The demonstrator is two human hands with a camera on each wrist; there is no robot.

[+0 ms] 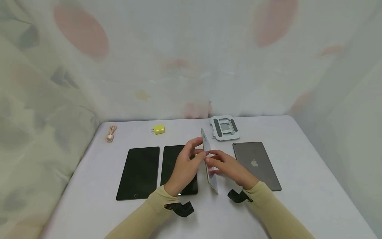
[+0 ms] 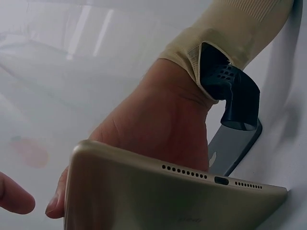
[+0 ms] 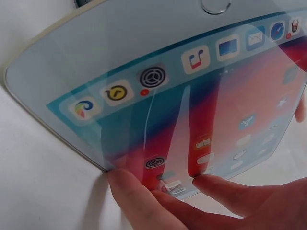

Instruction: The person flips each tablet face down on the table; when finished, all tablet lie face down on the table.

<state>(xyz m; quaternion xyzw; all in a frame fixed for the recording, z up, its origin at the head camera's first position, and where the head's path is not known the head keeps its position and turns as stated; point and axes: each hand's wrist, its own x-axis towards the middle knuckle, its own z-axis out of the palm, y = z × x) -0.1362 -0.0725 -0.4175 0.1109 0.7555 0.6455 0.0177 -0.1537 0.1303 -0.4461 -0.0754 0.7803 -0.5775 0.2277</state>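
Note:
A gold-backed tablet [image 1: 212,181] stands on edge over the table between both hands, its lit screen [image 3: 158,120] facing right and its back [image 2: 144,191] facing left. My left hand [image 1: 185,166] holds it from the back side, thumb and fingers near the upper edge. From the screen side my right hand [image 1: 231,167] grips the same tablet, with fingertips [image 3: 206,179] against the glass. Just left of it, partly under my left hand, a black tablet [image 1: 169,162] lies face up. A grey tablet [image 1: 253,166] lies back up to the right of my right hand.
Another black tablet [image 1: 138,172] lies at the left. Farther back are a coiled pink cable [image 1: 110,133], a yellow charger plug [image 1: 159,129] and a folded silver stand [image 1: 224,127]. Patterned curtains [image 1: 179,66] hang behind and beside the white table [image 1: 304,159].

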